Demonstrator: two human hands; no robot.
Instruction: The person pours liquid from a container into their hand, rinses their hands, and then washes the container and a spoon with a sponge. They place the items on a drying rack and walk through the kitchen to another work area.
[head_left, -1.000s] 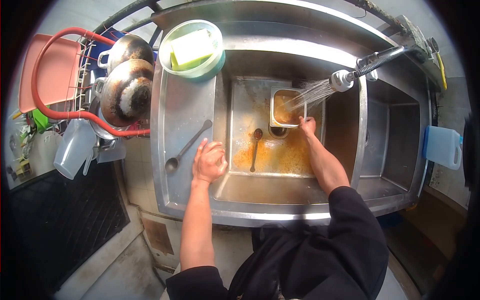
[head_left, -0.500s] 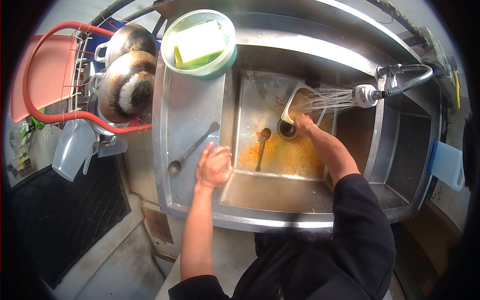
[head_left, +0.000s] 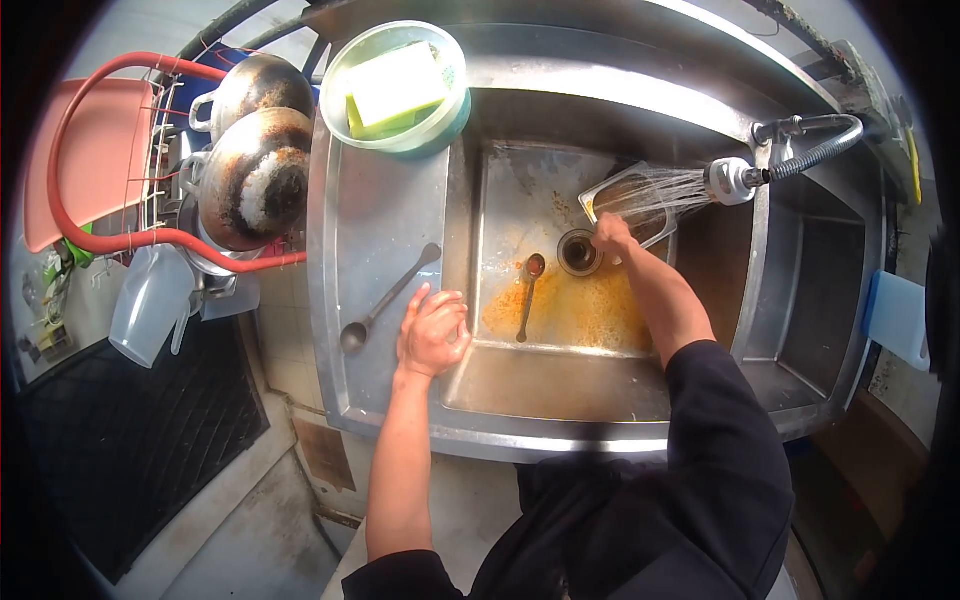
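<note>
My right hand (head_left: 614,236) is closed on the near-left rim of a rectangular, clear-looking plastic container (head_left: 592,205). The container is tilted in the sink basin, and spray from a white faucet head (head_left: 729,181) runs into it. Just left of that hand is the round drain (head_left: 579,253). A small dark spoon (head_left: 530,300) with reddish residue in its bowl lies on the basin floor. My left hand (head_left: 433,332) rests with curled fingers on the sink edge (head_left: 456,250) between basin and drainboard. Beside it, a long dark spoon (head_left: 390,298) lies on the drainboard.
Orange-yellow residue (head_left: 610,318) stains the basin floor. A round tub (head_left: 455,110) with a pale green sponge-like block (head_left: 398,85) stands at the back left. Blackened pots (head_left: 255,180) and a clear pitcher (head_left: 150,305) are on the rack at left. A bluish board (head_left: 895,318) is at right.
My right hand has shifted slightly right with the container, which now lies more tilted to the right. The drain shows more fully. My left hand stays at the sink edge.
</note>
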